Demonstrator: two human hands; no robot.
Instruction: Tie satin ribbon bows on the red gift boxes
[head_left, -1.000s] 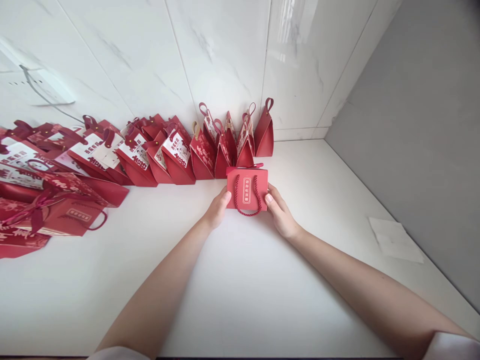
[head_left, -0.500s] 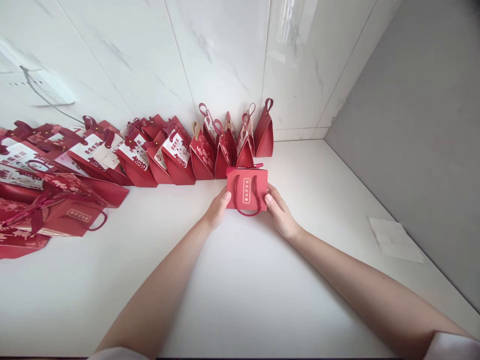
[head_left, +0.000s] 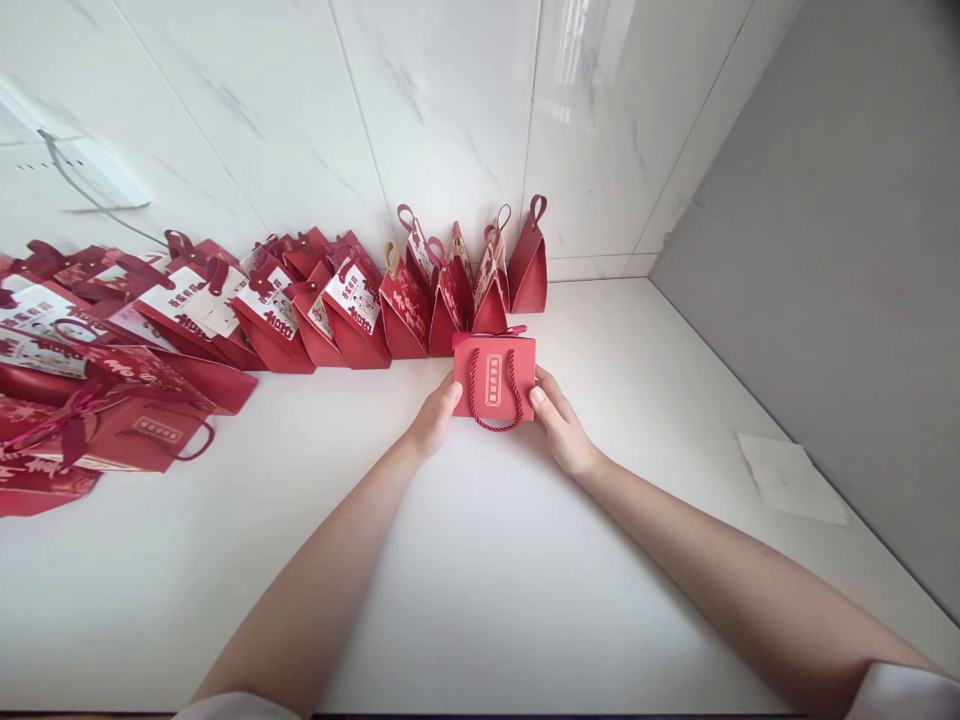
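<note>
Between my two hands is a small red gift bag (head_left: 495, 378) with a twisted rope handle hanging down its front and a gold-framed label. My left hand (head_left: 436, 415) grips its left side, thumb on the edge. On the opposite side my right hand (head_left: 559, 420) holds it the same way, thumb at the front edge; the other fingers are partly hidden behind the bag. A red ribbon shows along the bag's top. Just behind it stand pointed red gift boxes (head_left: 490, 310) with ribbon loops. Whether the bag rests on the table or hangs slightly above it, I cannot tell.
A row of red gift boxes (head_left: 360, 320) runs left along the tiled wall (head_left: 450, 110). At the far left lies another red bag (head_left: 154, 435) with a ribbon bow. On the white table (head_left: 480, 600), a white paper sheet (head_left: 791, 478) lies right, near a grey panel (head_left: 825, 250).
</note>
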